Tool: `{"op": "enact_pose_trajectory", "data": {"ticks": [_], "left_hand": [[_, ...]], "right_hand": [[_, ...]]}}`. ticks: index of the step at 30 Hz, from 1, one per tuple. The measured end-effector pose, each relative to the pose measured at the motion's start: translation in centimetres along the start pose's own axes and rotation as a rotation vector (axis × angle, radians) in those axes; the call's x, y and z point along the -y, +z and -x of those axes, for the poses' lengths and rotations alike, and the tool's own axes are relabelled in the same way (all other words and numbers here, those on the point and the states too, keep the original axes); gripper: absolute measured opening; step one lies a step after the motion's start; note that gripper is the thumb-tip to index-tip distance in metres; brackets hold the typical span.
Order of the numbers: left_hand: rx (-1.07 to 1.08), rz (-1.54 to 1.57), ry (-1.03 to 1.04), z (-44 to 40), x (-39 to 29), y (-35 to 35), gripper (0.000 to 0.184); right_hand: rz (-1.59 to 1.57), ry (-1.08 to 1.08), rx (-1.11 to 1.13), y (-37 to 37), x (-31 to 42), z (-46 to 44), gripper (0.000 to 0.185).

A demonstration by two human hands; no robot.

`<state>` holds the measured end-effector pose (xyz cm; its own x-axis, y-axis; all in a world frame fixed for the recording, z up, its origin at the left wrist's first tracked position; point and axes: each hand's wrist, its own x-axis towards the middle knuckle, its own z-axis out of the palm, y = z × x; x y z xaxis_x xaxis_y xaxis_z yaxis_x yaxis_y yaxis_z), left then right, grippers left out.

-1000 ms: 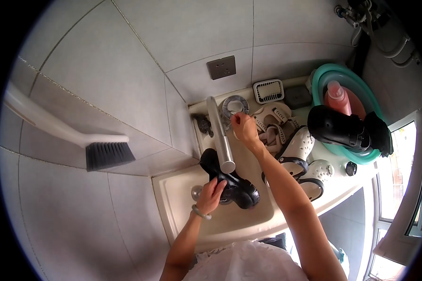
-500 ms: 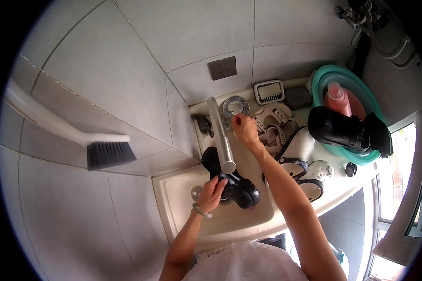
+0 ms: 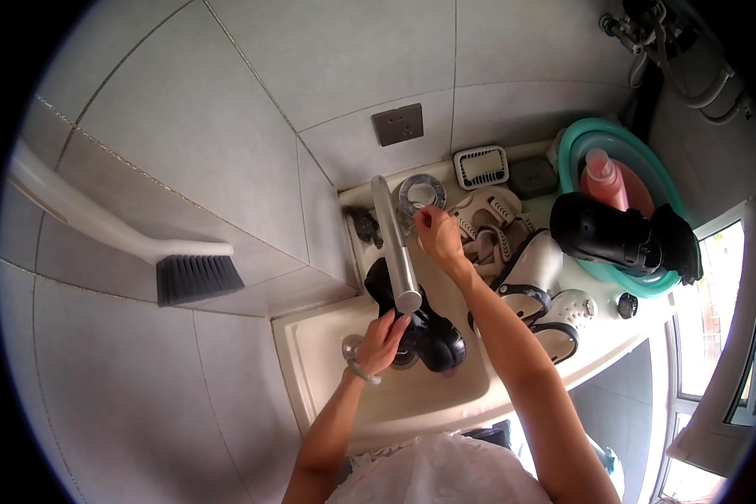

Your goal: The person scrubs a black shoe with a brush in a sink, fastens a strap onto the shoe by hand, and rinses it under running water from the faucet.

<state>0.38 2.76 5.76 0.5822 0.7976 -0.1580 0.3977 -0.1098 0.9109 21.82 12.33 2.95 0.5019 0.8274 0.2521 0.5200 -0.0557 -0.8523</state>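
Note:
My left hand (image 3: 381, 343) is closed on a glossy black shoe (image 3: 438, 340), which it holds in the cream sink (image 3: 428, 403) beneath the spout of the metal faucet (image 3: 395, 248). The spout hides part of the shoe. Beyond the faucet, my right hand (image 3: 437, 233) has its fingers curled together just below a roll of tape (image 3: 422, 193). Whatever those fingers grip, if anything, is hidden. Beige sandals (image 3: 491, 220) lie right beside that hand. White clogs (image 3: 536, 260) with dark trim sit along my right forearm.
At the right, a teal basin (image 3: 676, 181) holds a pink bottle (image 3: 606, 181), with another black shoe (image 3: 596, 227) across its rim. A soap dish (image 3: 481, 166) stands by the wall. A long-handled brush (image 3: 195, 273) hangs at the left.
The black shoe and my left hand have shifted slightly under the spout, the hand a little upward. My right hand has stayed in nearly the same place.

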Motion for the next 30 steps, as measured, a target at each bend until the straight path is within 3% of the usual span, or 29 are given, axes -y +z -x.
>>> {"op": "enact_pose_trajectory", "data": {"ticks": [3, 6, 8, 14, 17, 19, 21, 23, 26, 30], "left_hand": [[0.021, 0.051, 0.02, -0.7, -0.3, 0.0, 0.024], [-0.01, 0.13, 0.062, -1.2, -0.2, 0.1, 0.035], [0.038, 0.069, 0.052, -1.6, 0.2, -0.1, 0.023], [0.035, 0.02, 0.109, -2.7, 1.8, 0.3, 0.021], [-0.018, 0.016, 0.063, -3.3, 1.7, 0.7, 0.035], [-0.088, -0.029, 0.079, -4.0, 1.7, 1.2, 0.035], [-0.168, -0.11, 0.065, -4.8, 1.8, 1.5, 0.036], [-0.161, 0.007, 0.093, -7.1, 9.2, 3.9, 0.036], [-0.095, -0.131, 0.057, -6.8, 8.4, 2.9, 0.039], [-0.061, -0.212, -0.021, -6.2, 4.1, 0.6, 0.047]], "right_hand": [[-0.002, 0.003, -0.01, 0.1, -0.1, 0.0, 0.011], [-0.001, 0.002, -0.011, 0.0, 0.0, 0.1, 0.01], [0.005, 0.002, -0.007, -0.1, 0.2, 0.0, 0.01], [-0.025, -0.005, -0.009, -0.2, 0.1, 0.3, 0.01], [-0.085, -0.05, 0.012, -0.5, 0.0, 1.8, 0.019], [-0.128, 0.178, 0.091, -2.0, 2.8, 4.3, 0.037], [-0.133, 0.087, 0.066, -2.2, 3.5, 7.7, 0.047], [-0.041, -0.05, -0.007, -1.2, 2.7, 10.8, 0.049], [-0.133, 0.173, 0.122, -2.7, 3.4, 12.4, 0.052], [-0.192, 0.28, 0.141, -2.8, -0.3, 17.3, 0.05]]}}
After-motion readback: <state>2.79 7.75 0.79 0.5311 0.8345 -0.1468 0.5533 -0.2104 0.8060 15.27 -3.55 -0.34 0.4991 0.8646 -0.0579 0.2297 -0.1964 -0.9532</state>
